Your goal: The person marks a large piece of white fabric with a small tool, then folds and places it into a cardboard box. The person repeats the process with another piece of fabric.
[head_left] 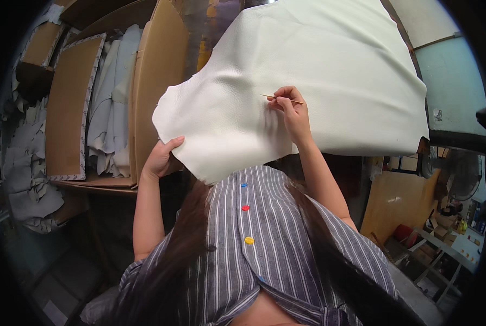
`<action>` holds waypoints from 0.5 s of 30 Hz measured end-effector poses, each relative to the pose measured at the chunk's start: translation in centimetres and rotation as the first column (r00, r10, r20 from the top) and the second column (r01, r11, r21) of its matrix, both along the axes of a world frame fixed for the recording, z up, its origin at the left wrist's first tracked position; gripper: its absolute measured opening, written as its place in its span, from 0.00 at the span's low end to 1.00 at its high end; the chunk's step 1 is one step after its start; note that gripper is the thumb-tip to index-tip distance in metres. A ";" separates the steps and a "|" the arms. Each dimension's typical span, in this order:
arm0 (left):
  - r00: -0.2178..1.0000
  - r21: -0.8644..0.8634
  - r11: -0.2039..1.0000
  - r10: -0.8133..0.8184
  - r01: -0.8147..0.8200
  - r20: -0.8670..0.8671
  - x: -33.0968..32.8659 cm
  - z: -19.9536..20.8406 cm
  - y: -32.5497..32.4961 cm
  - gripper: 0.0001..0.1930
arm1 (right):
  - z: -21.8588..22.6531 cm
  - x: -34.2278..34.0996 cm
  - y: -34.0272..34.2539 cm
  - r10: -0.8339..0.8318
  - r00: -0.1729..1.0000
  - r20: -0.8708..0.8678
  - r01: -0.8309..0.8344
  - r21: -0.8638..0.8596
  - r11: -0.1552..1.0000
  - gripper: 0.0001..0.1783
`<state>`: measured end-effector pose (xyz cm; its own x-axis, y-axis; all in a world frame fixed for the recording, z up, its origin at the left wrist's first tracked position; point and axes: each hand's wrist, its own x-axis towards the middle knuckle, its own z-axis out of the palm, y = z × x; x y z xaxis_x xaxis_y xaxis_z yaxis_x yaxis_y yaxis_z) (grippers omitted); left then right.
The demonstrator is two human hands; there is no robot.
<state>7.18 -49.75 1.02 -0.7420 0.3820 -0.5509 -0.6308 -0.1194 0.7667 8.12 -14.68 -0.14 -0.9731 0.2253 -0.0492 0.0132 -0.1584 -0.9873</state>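
A large white leather hide (pixel 341 70) with a wavy outer edge spreads out in front of me, its near part reaching toward my shirt. My left hand (pixel 164 157) grips the hide's near left edge, thumb on top and the other fingers hidden underneath. Above the middle of the hide, my right hand (pixel 292 111) pinches a thin pointed stick (pixel 282 99), slim like a pen or an awl; its exact kind is unclear. The stick's tip points left, close over the leather, and whether it touches I cannot tell.
On the left, an open cardboard box (pixel 159 65) holds rolled pale leather pieces (pixel 112 98), beside an upright brown board (pixel 72 108). Leather scraps (pixel 31 174) hang further left. At the right stand a wooden panel (pixel 398 201), a fan (pixel 466 176) and a metal frame (pixel 438 255).
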 end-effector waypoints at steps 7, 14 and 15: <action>0.982 -0.002 0.984 -0.181 0.181 -0.057 -0.7 0.1 -2.0 0.26 | 0.6 -2.5 -3.7 -0.063 0.996 0.057 0.035 0.404 0.914 0.07; 0.941 -0.049 0.949 -0.315 0.311 -0.122 -1.0 -1.0 -3.1 0.25 | 1.8 -2.0 -5.1 -0.145 0.970 0.194 -0.002 0.605 0.796 0.07; 0.937 -0.049 0.947 -0.321 0.317 -0.137 -1.1 -1.4 -3.3 0.24 | 1.8 -1.6 -5.4 -0.142 0.974 0.177 0.020 0.557 0.830 0.07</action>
